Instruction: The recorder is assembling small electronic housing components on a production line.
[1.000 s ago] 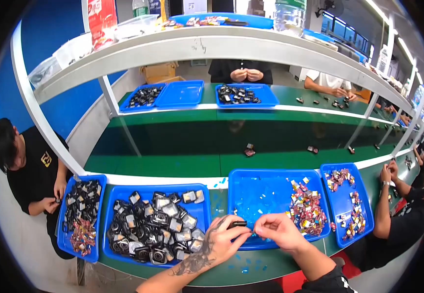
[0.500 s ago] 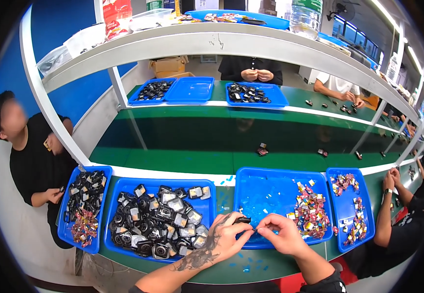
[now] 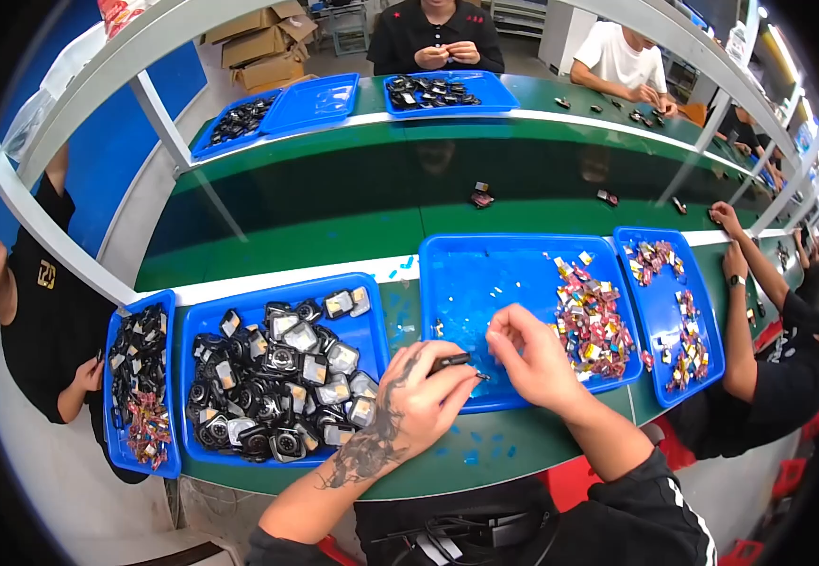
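Seven blue trays (image 3: 466,283) on the green desk (image 3: 428,472): four along its near edge, three along its far edge. One black piece (image 3: 450,362) in the left fingers (image 3: 438,385). At least three small parts (image 3: 481,199) between the rows; heaped black casings (image 3: 277,358) are too crowded to count.

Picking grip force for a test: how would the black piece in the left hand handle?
The black piece is probably stiff, since it juts out straight without sagging. Likely light, being small beside the left hand. Possibly slippery, given its smooth-looking surface.

Yellow emblem (image 3: 46,274) on blk tee (image 3: 43,330), far L, sm. red marks (image 3: 475,19) on blk polo (image 3: 405,42), top ctr, wording illegible
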A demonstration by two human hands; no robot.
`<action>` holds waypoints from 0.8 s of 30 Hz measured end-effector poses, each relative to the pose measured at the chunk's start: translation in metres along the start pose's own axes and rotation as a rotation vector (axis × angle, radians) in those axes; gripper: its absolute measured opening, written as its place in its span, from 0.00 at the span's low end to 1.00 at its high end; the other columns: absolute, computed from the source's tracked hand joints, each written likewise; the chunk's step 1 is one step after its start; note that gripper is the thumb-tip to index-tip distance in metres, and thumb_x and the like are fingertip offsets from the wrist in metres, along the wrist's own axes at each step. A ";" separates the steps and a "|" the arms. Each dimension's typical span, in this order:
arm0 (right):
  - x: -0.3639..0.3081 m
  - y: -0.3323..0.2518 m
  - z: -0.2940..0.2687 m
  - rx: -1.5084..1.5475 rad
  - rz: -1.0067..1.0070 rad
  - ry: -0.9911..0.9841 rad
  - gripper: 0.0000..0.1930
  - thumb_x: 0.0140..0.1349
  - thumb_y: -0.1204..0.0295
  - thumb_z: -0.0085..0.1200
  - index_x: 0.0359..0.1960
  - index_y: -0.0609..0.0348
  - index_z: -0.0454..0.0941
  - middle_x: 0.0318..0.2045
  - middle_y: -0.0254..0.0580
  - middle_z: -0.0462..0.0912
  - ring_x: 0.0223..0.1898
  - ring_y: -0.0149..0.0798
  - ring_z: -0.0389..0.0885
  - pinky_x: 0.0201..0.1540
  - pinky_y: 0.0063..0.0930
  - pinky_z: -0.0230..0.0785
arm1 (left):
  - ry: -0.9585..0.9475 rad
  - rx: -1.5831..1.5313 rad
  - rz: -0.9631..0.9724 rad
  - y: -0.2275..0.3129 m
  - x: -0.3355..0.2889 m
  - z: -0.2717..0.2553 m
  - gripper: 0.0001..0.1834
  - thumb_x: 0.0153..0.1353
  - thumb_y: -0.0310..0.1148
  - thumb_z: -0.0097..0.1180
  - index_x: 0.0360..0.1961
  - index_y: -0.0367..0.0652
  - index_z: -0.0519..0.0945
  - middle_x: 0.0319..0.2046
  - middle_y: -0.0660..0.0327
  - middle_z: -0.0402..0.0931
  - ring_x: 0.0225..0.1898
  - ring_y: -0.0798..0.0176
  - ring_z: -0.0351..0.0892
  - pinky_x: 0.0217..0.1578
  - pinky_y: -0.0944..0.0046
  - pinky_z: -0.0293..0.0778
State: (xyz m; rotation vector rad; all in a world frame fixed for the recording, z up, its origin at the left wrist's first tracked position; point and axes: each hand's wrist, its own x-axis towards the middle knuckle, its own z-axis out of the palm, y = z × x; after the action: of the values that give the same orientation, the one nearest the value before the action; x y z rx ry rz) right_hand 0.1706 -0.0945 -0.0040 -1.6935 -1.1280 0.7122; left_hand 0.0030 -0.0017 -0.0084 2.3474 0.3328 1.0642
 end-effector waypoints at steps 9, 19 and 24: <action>-0.006 -0.033 0.011 -0.251 -0.510 0.112 0.12 0.54 0.78 0.62 0.42 0.59 0.83 0.46 0.46 0.80 0.41 0.41 0.81 0.44 0.33 0.74 | 0.077 -0.612 -0.572 -0.010 -0.014 0.005 0.06 0.55 0.26 0.65 0.35 0.40 0.84 0.35 0.62 0.75 0.32 0.74 0.76 0.29 0.76 0.70; 0.000 -0.027 0.011 0.025 -0.373 0.117 0.05 0.58 0.80 0.57 0.36 0.65 0.81 0.39 0.50 0.83 0.41 0.44 0.83 0.44 0.33 0.75 | 0.050 -0.572 -0.501 -0.003 -0.008 -0.005 0.18 0.64 0.20 0.53 0.55 0.39 0.77 0.47 0.58 0.71 0.44 0.70 0.76 0.43 0.71 0.73; -0.006 -0.027 0.010 0.119 -0.301 0.009 0.06 0.62 0.81 0.52 0.39 0.66 0.79 0.42 0.48 0.82 0.43 0.39 0.82 0.47 0.32 0.75 | 0.135 -0.357 -0.493 -0.004 0.001 -0.006 0.15 0.61 0.21 0.56 0.50 0.39 0.82 0.39 0.60 0.76 0.33 0.70 0.72 0.37 0.70 0.72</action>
State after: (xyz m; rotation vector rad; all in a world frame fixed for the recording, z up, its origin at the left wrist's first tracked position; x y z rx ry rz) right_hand 0.1497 -0.0930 0.0168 -1.3879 -1.2743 0.5684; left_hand -0.0014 0.0047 -0.0069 1.7567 0.6713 0.9444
